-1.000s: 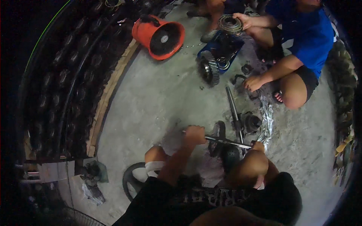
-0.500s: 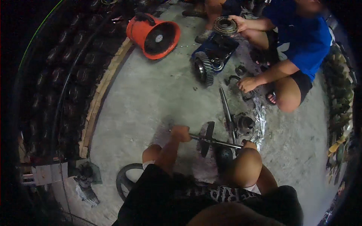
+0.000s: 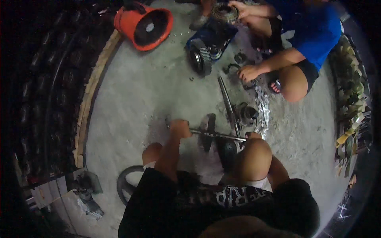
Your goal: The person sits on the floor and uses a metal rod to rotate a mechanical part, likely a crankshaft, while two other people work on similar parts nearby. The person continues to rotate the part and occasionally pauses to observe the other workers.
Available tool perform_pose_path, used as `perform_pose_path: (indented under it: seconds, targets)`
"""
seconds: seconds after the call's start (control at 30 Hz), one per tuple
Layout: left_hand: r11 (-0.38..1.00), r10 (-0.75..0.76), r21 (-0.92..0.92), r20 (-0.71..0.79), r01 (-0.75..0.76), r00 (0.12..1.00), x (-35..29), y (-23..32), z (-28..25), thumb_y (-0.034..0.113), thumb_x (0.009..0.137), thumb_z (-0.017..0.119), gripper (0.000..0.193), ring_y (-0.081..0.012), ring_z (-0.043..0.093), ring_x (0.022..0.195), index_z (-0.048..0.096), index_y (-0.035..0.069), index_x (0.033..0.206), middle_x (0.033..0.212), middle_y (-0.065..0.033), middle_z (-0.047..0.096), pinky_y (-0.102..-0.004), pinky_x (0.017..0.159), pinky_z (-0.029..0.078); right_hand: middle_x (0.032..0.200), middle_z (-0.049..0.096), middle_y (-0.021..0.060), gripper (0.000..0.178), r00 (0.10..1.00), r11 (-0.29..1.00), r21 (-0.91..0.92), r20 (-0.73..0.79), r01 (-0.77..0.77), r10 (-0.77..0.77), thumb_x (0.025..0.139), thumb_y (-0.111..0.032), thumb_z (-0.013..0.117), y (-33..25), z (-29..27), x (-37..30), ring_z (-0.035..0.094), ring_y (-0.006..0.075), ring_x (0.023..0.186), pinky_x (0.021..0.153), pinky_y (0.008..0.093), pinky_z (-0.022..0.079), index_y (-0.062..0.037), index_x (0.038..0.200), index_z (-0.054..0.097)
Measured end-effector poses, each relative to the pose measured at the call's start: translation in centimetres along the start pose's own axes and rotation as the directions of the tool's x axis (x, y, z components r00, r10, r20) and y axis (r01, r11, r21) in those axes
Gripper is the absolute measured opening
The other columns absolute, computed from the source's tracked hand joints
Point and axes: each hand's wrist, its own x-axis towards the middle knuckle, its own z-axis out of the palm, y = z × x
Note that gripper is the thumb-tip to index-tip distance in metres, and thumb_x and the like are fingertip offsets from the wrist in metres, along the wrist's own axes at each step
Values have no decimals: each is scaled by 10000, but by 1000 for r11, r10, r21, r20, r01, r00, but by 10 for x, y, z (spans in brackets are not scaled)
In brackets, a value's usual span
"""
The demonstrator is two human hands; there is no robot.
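Pull evenly on the steel rod point(image 3: 229, 137), across the dark disc-like part point(image 3: 211, 122), with fingers closed around it in left hand point(image 3: 180, 129), left of that part, and right hand point(image 3: 254, 136), right of it.

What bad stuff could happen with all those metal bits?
The metal rod held between the left hand and the right hand might slip and hit the dark shoe close by. The toothed gear, which looks stood on its edge, could roll or tip. And the metal ring in the other person's hand might drop.
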Motion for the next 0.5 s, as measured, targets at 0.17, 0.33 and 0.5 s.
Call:
perform_pose_path:
  seconds: [0.17, 0.33, 0.5]
  targets:
    - [996, 2, -87, 11, -1, 1000, 26, -32, 40, 277, 633, 692, 325, -341, 702, 957, 758, 111, 905, 960, -182, 726, -470, 849, 551, 992, 717, 98, 300, 973, 977, -7, 86, -215, 215, 814, -410, 662, -8, 4, 24, 686, 324, 962, 815, 463, 540, -211, 1035, 699]
    - [995, -44, 93, 181, 28, 982, 10, 14, -6, 310, 694, 689, 356, -344, 690, 1012, 752, 116, 986, 1033, -170, 722, -461, 917, 539, 1048, 710, 114, 333, 985, 990, 5, 102, -140, 139, 839, -393, 623, 18, 22, 8, 683, 317, 990, 843, 454, 540, -210, 1111, 683]
    - [976, -59, 218, 361, -23, 931, 21, 25, -26, 345, 736, 666, 404, -329, 669, 1066, 729, 131, 1073, 1114, -174, 696, -451, 928, 540, 1105, 702, 129, 372, 997, 999, -36, 60, -41, 43, 865, -376, 583, 21, 34, 9, 681, 310, 1019, 871, 446, 540, -210, 1188, 666]
